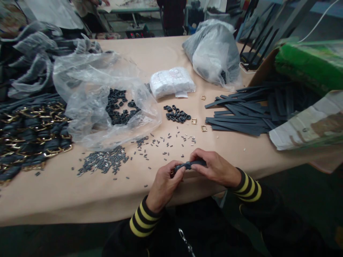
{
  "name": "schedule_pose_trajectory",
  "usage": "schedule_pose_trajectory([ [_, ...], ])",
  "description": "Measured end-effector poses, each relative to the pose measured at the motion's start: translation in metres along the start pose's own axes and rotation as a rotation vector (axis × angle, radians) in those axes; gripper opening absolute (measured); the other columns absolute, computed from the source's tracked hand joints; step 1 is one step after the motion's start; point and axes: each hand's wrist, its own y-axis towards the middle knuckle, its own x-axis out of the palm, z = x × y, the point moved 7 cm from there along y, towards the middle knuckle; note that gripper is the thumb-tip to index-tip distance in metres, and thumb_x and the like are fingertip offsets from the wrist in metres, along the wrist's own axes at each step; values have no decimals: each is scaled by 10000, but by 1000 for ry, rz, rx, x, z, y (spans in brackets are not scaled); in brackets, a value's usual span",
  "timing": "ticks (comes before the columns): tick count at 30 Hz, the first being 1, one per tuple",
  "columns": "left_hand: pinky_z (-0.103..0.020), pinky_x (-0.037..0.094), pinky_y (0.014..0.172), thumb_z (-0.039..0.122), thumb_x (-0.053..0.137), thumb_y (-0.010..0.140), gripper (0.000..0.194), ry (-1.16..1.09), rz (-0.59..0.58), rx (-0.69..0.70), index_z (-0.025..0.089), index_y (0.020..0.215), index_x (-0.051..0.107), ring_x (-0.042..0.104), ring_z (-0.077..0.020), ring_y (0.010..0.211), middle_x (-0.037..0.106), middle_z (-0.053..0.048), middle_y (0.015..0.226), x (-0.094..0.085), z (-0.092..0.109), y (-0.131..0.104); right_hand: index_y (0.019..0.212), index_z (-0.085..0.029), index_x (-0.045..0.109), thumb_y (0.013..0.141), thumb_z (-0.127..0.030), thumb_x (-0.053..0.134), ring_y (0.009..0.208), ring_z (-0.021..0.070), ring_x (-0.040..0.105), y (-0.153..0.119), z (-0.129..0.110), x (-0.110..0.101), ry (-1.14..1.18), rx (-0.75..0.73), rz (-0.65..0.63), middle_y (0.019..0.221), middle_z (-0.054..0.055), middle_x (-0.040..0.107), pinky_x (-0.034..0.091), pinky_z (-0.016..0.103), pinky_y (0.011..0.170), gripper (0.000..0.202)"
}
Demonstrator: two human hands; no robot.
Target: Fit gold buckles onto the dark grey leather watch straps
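Close to the table's front edge, my left hand point(166, 182) and my right hand point(214, 167) both grip one dark strap point(188, 165). A small loop appears to sit around the strap between my thumbs. My left fingers cover one end, where a bit of gold metal shows; my right fingers and thumb pinch the other end. Beyond my hands lies a small heap of dark loops point(178, 115). Square gold buckles point(204, 128) lie to its right. Many tiny dark pieces point(104, 160) are piled and scattered to the left.
A clear plastic bag point(88, 107) with more loops lies open at left, beside stacked buckled straps point(29, 135). Flat dark strips point(241, 117) spill from a box point(305, 121) at right. A white packet point(173, 82) and a full bag point(214, 53) stand farther back.
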Motion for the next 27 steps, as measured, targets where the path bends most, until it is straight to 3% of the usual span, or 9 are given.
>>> schedule_pose_trajectory([
  [2,-174,351,418,289,518,779,174,-6,46,-13,144,816,608,430,-71,429,486,43,507,-1,-2,1,879,-167,552,789,-151,525,734,136,535,-1,-3,1,-53,-59,68,801,20,594,407,258,687,95],
  [5,-166,336,410,291,530,768,158,5,124,-12,150,779,601,410,-63,415,476,50,493,-3,-4,2,907,-173,587,776,-178,563,939,215,506,-8,-9,-4,-246,-105,302,1002,85,580,378,360,834,134],
  [8,-169,344,422,310,532,769,172,4,149,0,157,802,603,414,-64,422,480,52,504,-2,-6,3,886,-176,609,770,-218,579,916,234,495,-16,-11,-6,-342,-45,459,967,100,562,380,377,817,127],
  [11,-176,352,437,318,530,770,181,0,151,11,157,809,603,416,-69,434,485,48,519,-1,-7,2,800,-175,597,792,-199,535,688,156,511,-15,-5,3,-188,60,393,757,47,550,410,277,654,67],
  [14,-183,358,453,309,526,771,170,21,148,21,160,810,600,427,-78,450,492,46,529,0,-7,2,742,-170,566,782,-187,527,563,108,463,-14,4,10,11,164,352,667,8,521,379,226,549,59],
  [19,-192,363,508,283,505,782,147,174,205,97,165,758,590,454,-91,514,518,35,570,0,1,-1,739,-157,539,772,-207,526,549,94,438,-11,12,17,245,237,233,612,-21,485,355,203,512,62],
  [23,-196,341,517,275,475,801,153,256,238,132,167,751,571,434,-88,515,491,40,566,1,4,-2,751,-146,552,791,-199,508,577,98,443,-10,11,17,261,210,162,628,-18,490,358,210,539,79],
  [27,-202,328,519,278,453,818,170,243,83,141,163,779,573,415,-92,531,477,35,581,4,4,0,763,-152,579,816,-172,491,649,116,495,-11,9,13,155,139,158,709,9,545,381,230,605,105],
])
